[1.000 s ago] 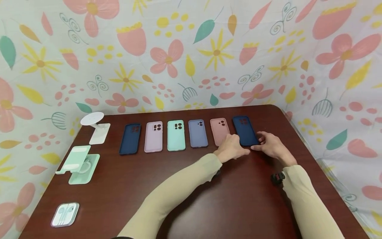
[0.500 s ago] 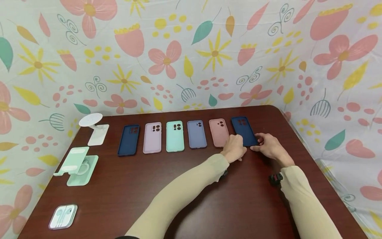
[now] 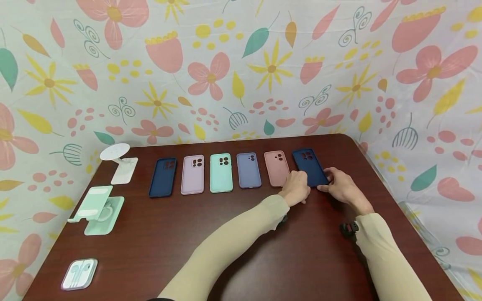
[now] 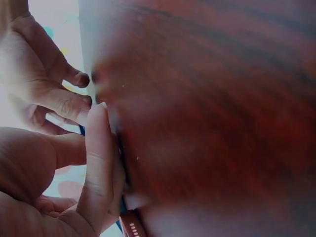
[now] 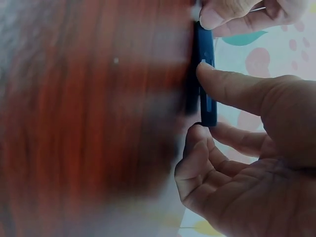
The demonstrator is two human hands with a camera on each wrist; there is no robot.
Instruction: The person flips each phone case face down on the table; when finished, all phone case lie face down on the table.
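Right hand [image 3: 342, 187] and left hand [image 3: 296, 187] are pinching lower corners of dark-blue rectangular phone case [image 3: 311, 168] | lying right of frame centre, beyond both hands, neither nearer | long axis leaning upper-left

Staged tabletop corner, walled off by floral-print fabric [image 3: 211, 77]; whether in a home, office or shop cannot be told. Furnishing: one dark wood-grain table [image 3: 150, 234], rounded corner. Set out on it: spaced row of phone cases [image 3: 221, 173], phone stands [image 3: 95, 200], boxed wired earphones [image 3: 79, 274].
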